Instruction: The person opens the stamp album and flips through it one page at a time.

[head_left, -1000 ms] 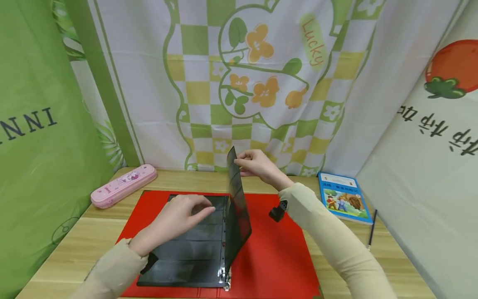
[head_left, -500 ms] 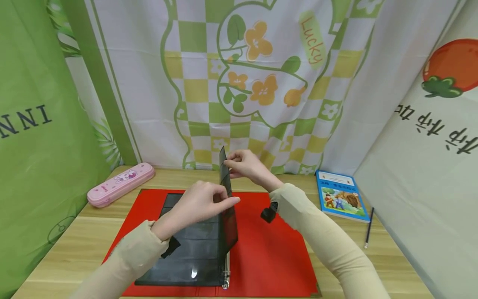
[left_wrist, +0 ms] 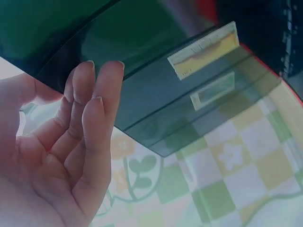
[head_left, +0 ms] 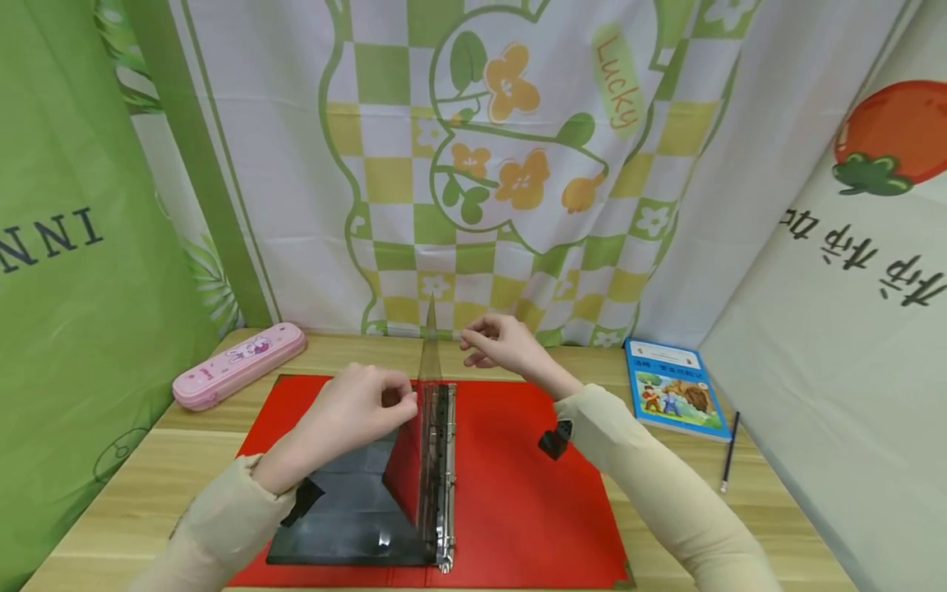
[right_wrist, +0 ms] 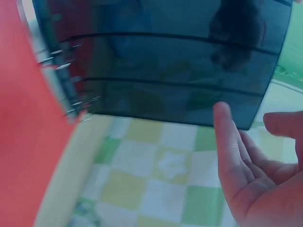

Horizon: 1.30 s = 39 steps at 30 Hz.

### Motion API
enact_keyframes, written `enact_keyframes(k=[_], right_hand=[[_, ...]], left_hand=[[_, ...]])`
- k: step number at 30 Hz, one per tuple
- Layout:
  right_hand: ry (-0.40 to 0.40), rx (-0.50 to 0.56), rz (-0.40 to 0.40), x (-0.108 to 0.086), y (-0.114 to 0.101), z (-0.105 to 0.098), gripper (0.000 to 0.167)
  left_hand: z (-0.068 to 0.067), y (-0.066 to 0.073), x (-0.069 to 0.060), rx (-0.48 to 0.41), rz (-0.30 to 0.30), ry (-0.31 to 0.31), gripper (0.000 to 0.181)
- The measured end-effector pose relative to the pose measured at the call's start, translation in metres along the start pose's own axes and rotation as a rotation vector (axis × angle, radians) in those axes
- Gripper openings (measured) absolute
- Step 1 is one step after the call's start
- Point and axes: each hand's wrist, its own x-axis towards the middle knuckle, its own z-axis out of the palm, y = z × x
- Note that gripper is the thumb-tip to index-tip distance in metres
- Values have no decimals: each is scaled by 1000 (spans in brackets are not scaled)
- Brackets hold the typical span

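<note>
A red ring binder [head_left: 533,485] lies spread on the table, with black pocket sheets [head_left: 348,510] on its left side. One see-through pocket sheet [head_left: 429,362] stands nearly upright at the metal rings [head_left: 446,493]. My left hand [head_left: 358,403] pinches this sheet's free edge, the thumb on one side and fingers on the other in the left wrist view. Two stamps, one yellowish [left_wrist: 204,51] and one pale green [left_wrist: 213,91], show in pockets there. Just right of the sheet's far corner, my right hand [head_left: 506,341] holds nothing, its thumb and fingers apart.
A pink pencil case [head_left: 240,366] lies at the back left. On the right are a blue picture book [head_left: 676,386] and a dark pencil [head_left: 730,452]. Patterned curtains [head_left: 518,164] hang close behind the table and along both sides.
The upright sheet has swung leftward past vertical. My left hand reached to it and took its edge, then drew back left. My right hand let go and moved slightly away to the right.
</note>
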Motion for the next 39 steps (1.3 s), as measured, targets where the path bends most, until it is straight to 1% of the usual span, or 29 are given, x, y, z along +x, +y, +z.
enact_keyframes(k=[2, 5, 7, 9, 12, 14, 16, 19, 21, 23, 25, 28, 31, 34, 37, 39], right_hand=[[-11, -79, -27, -5, 14, 1, 36], [-21, -230, -104, -15, 40, 4, 36], [-48, -322, -149, -24, 57, 8, 39], [-97, -399, -178, -33, 75, 14, 45], [-213, -495, -174, -46, 98, 25, 60], [-270, -579, -166, -53, 112, 31, 68], [-300, -664, -171, -57, 123, 36, 74], [-309, -767, -185, -60, 135, 41, 79], [-302, -790, -178, -61, 141, 42, 83], [-296, -790, -149, -61, 147, 43, 86], [-290, -779, -119, -61, 151, 43, 88], [-283, -770, -108, -61, 156, 43, 90], [-284, -786, -130, -61, 159, 43, 88], [-285, -838, -157, -62, 159, 44, 86], [-285, -902, -177, -63, 158, 45, 83], [-289, -924, -182, -64, 157, 45, 83]], left_hand=[[-3, -7, -5, -4, -20, 13, 23], [-7, -19, -14, -5, -42, 33, 23], [-10, -27, -19, 8, -57, 46, 23], [-12, -35, -25, 19, -67, 60, 23], [-13, -49, -34, 20, -75, 77, 23], [-14, -57, -40, -5, -82, 82, 23], [-14, -66, -45, -34, -95, 78, 22], [-12, -77, -52, -39, -121, 82, 21], [-11, -84, -56, -22, -138, 89, 20], [-9, -91, -60, -8, -157, 95, 20], [-8, -99, -65, -14, -180, 84, 19], [-5, -112, -71, -11, -211, 56, 17], [-1, -125, -78, -7, -232, 17, 18], [5, -138, -85, -28, -249, -24, 22], [11, -150, -90, -59, -251, -54, 24], [14, -157, -93, -72, -239, -63, 25]])
